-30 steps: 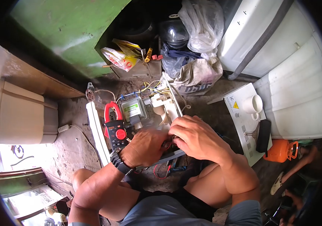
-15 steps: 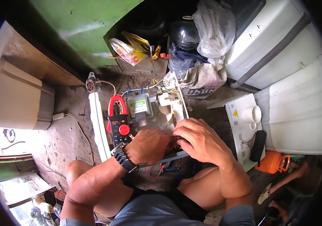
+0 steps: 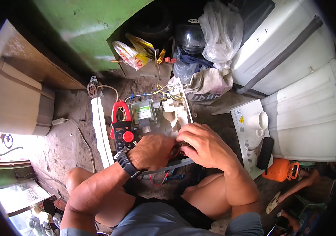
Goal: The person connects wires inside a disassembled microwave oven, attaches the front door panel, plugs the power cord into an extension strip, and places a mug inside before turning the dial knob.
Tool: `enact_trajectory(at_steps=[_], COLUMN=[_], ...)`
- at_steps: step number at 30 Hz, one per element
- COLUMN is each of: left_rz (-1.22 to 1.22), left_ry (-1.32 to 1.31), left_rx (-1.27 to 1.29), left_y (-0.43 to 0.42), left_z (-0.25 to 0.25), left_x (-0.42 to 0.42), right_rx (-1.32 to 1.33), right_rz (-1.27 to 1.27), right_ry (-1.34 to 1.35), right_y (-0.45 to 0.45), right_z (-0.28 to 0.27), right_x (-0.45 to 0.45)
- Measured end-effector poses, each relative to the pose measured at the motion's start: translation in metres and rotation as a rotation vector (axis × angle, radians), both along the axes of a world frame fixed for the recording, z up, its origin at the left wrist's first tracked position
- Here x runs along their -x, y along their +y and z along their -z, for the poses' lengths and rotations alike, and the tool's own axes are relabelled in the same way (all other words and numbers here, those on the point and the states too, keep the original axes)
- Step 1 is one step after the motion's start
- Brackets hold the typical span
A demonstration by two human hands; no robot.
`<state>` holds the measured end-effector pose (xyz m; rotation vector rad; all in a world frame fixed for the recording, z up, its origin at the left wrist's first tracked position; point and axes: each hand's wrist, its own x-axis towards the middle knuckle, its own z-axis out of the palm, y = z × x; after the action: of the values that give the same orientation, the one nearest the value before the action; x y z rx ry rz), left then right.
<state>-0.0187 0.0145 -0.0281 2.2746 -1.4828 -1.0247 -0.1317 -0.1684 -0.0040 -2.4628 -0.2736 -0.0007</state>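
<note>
An opened appliance (image 3: 101,129) with wiring, a silver boxed part (image 3: 141,112) and white plastic parts (image 3: 177,112) lies before me. My left hand (image 3: 152,151), with a black watch at the wrist, is closed over its near edge. Close beside it, my right hand (image 3: 203,145) has its fingers pinched together. Something small and dark lies between the two hands, mostly hidden by the fingers. A red and black clamp meter (image 3: 122,129) rests on the appliance, left of the silver part.
A white panel (image 3: 244,135) at the right holds a white mug (image 3: 257,120) and a black case (image 3: 265,152). Beyond it are an orange tank (image 3: 280,170) and another person's leg (image 3: 299,187). Bags and a helmet (image 3: 191,39) are at the back.
The view has shifted, moving the surroundings within the frame. Both hands stay together at the appliance's near edge, with only slight finger and wrist movement.
</note>
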Motion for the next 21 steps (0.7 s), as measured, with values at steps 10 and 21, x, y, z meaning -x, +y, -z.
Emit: enact_trajectory(at_steps=[10,21], left_rz=[0.133,0.200], left_ry=[-0.024,0.010], left_rx=[-0.063,-0.090], left_y=[-0.004,-0.013], left_z=[-0.007,-0.008], left_x=[0.000,-0.006], right_rx=[0.024,-0.027], right_rz=[0.013,0.203], right_ry=[0.022,-0.327], right_y=[0.002,0.016], right_z=[0.006,0.037], right_x=[-0.002,-0.002])
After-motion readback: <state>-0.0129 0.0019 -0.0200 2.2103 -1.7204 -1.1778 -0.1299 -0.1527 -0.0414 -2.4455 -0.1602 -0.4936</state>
